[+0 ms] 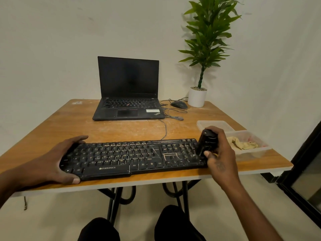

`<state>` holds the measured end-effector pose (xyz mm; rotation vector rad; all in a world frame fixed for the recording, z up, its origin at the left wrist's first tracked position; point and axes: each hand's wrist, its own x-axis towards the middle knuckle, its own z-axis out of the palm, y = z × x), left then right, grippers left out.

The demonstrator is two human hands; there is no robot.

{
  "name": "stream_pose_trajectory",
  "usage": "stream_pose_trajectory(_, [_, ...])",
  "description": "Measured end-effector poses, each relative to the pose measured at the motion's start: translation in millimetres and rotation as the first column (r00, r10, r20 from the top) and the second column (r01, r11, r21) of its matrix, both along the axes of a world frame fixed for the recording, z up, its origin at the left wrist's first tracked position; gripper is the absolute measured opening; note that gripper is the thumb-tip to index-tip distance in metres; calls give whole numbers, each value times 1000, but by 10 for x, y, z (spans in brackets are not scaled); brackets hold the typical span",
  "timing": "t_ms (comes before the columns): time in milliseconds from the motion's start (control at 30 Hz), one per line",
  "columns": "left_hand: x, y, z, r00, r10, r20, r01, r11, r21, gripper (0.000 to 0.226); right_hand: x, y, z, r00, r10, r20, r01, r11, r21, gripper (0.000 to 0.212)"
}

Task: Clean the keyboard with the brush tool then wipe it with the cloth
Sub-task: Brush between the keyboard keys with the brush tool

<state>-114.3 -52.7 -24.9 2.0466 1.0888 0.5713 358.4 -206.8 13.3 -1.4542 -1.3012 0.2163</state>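
Behind keyboard [132, 156], laptop [128, 91], mouse [179, 104], potted plant [205, 49], cloth [242, 143] in tub [255, 150]

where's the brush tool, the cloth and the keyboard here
brush tool [207, 142], head view, on its black body
cloth [243, 144], head view, middle of the yellowish bundle
keyboard [121, 154], head view, on the letter keys

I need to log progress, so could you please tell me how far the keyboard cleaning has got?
Brushing is in hand: the right hand grips the black brush tool over the right end of the dusty black keyboard, which the left hand steadies. Pale dust remains between keys, so brushing looks unfinished. Wiping is left: the crumpled yellow cloth lies in its clear plastic container.
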Motion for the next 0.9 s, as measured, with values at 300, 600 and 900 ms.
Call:
stream_pose_trajectory(300, [13,-19,40,1000,-17,-16,17,1000,3,136,-199,152,49,992,126,-19,-127,989,-79,97])
stream_pose_trajectory(600, [-15,3,8,1000,-19,2,19,1000,9,137,-339,234,-31,989,141,34,-139,988,-71,94])
stream_pose_trajectory(900, [-30,23,-28,1000,28,13,-28,1000,2,140,-61,199,7,1000,-12,11,13,999,-48,93])
